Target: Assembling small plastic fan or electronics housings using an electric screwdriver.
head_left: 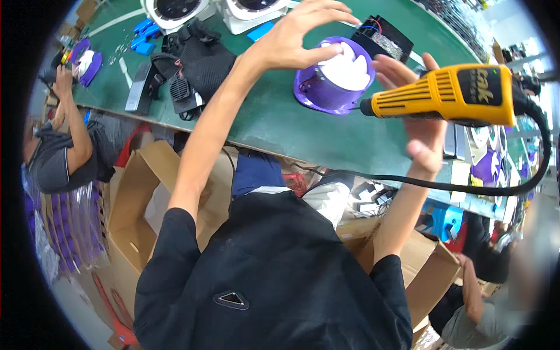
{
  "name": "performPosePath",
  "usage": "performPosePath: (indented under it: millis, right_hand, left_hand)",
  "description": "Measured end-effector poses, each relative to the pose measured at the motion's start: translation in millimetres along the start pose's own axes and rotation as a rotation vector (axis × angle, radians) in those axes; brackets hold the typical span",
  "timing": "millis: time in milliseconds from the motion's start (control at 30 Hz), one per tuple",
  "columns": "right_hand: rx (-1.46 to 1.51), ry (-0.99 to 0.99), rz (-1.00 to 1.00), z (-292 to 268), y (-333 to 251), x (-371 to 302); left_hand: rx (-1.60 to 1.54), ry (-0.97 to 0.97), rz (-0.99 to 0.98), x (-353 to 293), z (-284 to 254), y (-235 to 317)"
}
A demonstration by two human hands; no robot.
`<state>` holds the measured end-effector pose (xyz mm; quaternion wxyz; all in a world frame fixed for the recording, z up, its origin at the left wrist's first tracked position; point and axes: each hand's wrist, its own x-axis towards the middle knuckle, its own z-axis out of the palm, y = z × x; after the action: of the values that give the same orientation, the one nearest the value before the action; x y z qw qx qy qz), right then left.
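Purple housing (319,90): standing on the bench (268,116), set back from the near edge. White fan (347,73) sits inside it; that fitting appears done. Left hand (289,42): grip apart, thumb over the housing's rim; contact unconfirmed. Right hand (424,137): behind the yellow power driver (440,96), which hides part of it; cannot tell whether the grip is clamped. Driver nose is just beside the housing's right side. Fastening is judged outstanding or unverified; no screws can be made out. Wired black box (370,36) lies beyond, towards the far edge.
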<state>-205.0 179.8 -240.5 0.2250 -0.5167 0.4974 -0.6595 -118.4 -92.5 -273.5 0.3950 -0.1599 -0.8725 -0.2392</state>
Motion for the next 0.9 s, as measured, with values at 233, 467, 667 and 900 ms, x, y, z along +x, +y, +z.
performPosePath:
  millis: [233,467,667,900]
  right_hand:
    - [-0.065,0.240,-0.139,28.6,10.1,10.9]
    - [0.195,0.488,-0.010,-2.1,-6.6,25.5]
    - [0.191,0.439,-0.002,9.0,2.5,33.7]
    - [0.142,0.662,0.079,37.3,-12.3,66.2]
  left_hand:
    - [0.276,-0.492,-0.182,11.8,64.4,24.1]
    - [0.639,-0.550,-0.364,8.8,33.4,7.3]
    - [0.040,-0.699,-0.112,11.3,1.8,-11.0]
    - [0.324,-0.488,-0.228,0.4,31.6,30.7]
